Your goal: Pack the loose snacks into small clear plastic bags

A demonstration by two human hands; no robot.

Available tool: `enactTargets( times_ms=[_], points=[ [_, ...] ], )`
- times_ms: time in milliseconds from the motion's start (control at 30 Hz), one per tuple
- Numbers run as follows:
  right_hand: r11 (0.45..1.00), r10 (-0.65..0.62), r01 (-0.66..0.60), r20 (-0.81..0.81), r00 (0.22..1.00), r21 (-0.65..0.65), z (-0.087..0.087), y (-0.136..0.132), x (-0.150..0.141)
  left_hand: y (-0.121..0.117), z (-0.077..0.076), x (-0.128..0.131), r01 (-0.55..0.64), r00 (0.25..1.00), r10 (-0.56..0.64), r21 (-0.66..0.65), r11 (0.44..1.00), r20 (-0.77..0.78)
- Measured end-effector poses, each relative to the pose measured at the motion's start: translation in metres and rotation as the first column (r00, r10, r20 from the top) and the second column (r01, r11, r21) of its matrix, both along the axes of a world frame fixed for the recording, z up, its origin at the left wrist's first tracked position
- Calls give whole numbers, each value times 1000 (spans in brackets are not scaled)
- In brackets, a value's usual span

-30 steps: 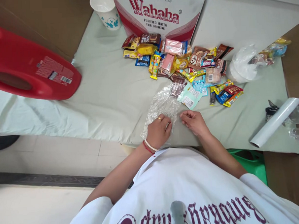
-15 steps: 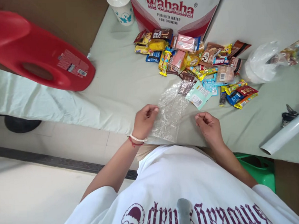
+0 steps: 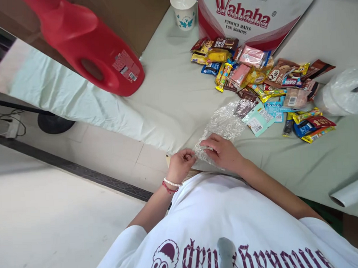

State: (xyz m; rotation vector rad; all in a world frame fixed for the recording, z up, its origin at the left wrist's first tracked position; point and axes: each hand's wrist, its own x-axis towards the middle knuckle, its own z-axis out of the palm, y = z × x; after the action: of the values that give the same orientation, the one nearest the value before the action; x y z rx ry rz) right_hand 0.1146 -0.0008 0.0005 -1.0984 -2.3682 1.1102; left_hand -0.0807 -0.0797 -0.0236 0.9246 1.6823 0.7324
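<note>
A crinkled clear plastic bag [image 3: 224, 122] lies at the table's front edge, its near end between my two hands. My left hand [image 3: 182, 165] is at the bag's lower left corner, its fingertips pinched together on the thin film. Over the near part of the bag is my right hand [image 3: 224, 152], with thumb and forefinger apart, pointing left. The far end of the bag meets a dark brown packet [image 3: 245, 107], partly seen through the film. Beside that lies a pale green packet [image 3: 260, 119] with a barcode.
Several wrapped snacks [image 3: 238, 74] are heaped in front of a Wahaha water carton [image 3: 251, 16]. A paper cup [image 3: 184, 11] stands left of it. A red jug [image 3: 104, 54] lies at left. On the right are a white plastic-wrapped roll [image 3: 340, 93] and a white tube [image 3: 355, 191].
My right hand has moved left from beside the bag to over it, its fingers parting. My left hand has come down to the bag's near corner. The camera view has turned left.
</note>
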Motion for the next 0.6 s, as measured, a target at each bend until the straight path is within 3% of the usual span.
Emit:
enactTargets(
  times_ms=[100, 167, 333, 467, 600],
  points=[
    [994, 113, -113, 165, 980, -14, -7, 3, -20, 3, -4, -4, 9, 1000, -10, 38, 999, 12],
    [987, 159, -149, 179, 971, -65, -12, 6, -29, 3, -5, -6, 4, 999, -6, 53, 999, 41],
    [984, 14, -35, -119, 993, -176, -20, 15, -28, 2, -6, -8, -62, 981, 54, 40, 997, 186],
    [975, -81, 21, -269, 960, -220, -10, 17, 2, 3, -9, -11, -154, 957, 149, 3, 988, 248],
    [967, -171, 119, -232, 957, -225, 4, 1, 60, -5, -11, -22, -154, 987, 152, 55, 987, 42]
  ],
)
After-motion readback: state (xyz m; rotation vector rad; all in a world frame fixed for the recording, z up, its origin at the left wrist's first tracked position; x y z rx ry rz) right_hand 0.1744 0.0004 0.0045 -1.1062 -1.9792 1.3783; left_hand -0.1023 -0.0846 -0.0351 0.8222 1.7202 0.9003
